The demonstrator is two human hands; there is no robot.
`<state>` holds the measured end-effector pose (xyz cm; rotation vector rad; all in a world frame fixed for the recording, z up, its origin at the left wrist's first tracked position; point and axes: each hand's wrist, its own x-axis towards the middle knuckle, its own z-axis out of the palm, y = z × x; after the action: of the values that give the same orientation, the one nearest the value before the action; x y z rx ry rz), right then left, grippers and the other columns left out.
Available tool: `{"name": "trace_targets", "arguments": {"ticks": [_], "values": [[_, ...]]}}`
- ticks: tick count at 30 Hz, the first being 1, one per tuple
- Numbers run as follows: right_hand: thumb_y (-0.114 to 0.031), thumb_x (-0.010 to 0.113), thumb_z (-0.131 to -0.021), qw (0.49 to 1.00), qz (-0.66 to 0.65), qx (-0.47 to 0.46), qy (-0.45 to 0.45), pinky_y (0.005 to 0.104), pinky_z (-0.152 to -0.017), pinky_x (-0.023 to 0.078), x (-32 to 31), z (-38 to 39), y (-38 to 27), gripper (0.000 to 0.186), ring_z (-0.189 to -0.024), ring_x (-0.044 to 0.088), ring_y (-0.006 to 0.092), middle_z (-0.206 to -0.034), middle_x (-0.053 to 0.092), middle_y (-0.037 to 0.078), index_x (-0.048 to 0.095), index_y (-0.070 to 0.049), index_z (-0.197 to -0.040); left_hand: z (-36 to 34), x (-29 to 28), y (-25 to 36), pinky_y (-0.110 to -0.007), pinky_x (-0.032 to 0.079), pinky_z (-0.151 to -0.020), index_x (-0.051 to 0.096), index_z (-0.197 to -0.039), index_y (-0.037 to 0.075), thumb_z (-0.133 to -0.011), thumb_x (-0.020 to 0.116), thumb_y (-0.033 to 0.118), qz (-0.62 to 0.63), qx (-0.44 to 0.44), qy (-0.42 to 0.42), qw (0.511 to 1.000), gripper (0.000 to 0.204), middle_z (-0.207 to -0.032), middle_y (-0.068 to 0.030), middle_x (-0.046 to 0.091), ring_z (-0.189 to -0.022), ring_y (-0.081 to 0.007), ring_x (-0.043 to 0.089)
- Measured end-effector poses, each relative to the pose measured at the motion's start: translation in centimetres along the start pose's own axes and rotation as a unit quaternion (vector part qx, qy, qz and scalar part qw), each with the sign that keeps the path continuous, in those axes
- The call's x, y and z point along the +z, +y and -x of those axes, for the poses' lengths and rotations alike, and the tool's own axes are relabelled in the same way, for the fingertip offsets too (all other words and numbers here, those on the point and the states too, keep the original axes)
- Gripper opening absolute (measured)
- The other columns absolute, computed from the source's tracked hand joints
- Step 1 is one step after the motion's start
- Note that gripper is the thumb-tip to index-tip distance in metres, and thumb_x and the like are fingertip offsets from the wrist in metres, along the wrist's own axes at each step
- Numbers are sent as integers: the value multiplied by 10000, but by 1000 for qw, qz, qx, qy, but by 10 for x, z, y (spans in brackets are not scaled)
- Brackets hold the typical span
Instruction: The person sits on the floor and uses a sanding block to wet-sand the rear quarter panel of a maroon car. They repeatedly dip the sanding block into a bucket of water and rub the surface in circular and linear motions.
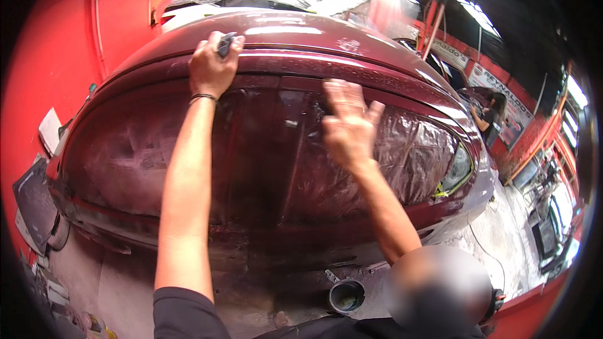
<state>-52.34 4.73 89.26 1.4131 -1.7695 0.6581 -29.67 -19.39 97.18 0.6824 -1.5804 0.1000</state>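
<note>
A dark maroon car with a dull finish fills the middle, its side windows covered with masking film (408, 144). My left hand (213, 69), with a dark band at the wrist, is raised to the roof edge (276, 47). Its fingers and thumb close around a small dark pad (227, 44). Farther right, my right hand (350, 119) is over the upper side of the car, just below the roof rail. Its fingers are stretched out and somewhat smeared by motion. Whether anything lies under that palm is hidden. Wet-looking spots show on the roof nearby.
A bucket (346, 295) stands on the floor below the car. Dark panels (39, 204) lean by the red wall (56, 44) at left. Another person (487, 116) is at the far right. A cable (487, 245) runs across the floor. A blurred patch hides part of the lower right.
</note>
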Motion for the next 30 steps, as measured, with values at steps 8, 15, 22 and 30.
{"name": "trace_targets", "arguments": {"ticks": [8,15,22,30], "values": [[-245,536,-975,996,43,71,-23,767,-1269,54,-27,31,130,737,-1638,300,211,-1756,369,-46,373,-339,-1688,-5,-3,3,-431,553,-735,704,-1020,73,-1061,664,461,27,-18,-34,999,392,-830,-154,727,-789,-281,745],[-336,579,-1000,999,24,2,-28,781,-1257,38,-19,31,119,733,-1645,277,282,-1750,382,36,368,-241,-1696,1,112,185,-516,577,-787,747,-1080,69,-1027,685,450,133,60,-70,987,390,-929,-209,767,-901,-419,760],[-301,529,-1008,989,62,130,-45,795,-1254,95,-62,80,297,717,-1638,296,235,-1758,366,-3,355,-241,-1701,39,215,295,-527,557,-820,703,-1020,54,-1023,659,529,84,111,-131,982,477,-952,-216,750,-964,-447,726],[-371,545,-1021,999,-32,25,-23,793,-1256,46,-52,86,318,685,-1634,304,234,-1740,403,-12,407,-242,-1680,70,278,391,-535,552,-838,685,-1018,57,-1015,667,539,44,141,-133,980,482,-967,-232,738,-970,-453,721]]}}
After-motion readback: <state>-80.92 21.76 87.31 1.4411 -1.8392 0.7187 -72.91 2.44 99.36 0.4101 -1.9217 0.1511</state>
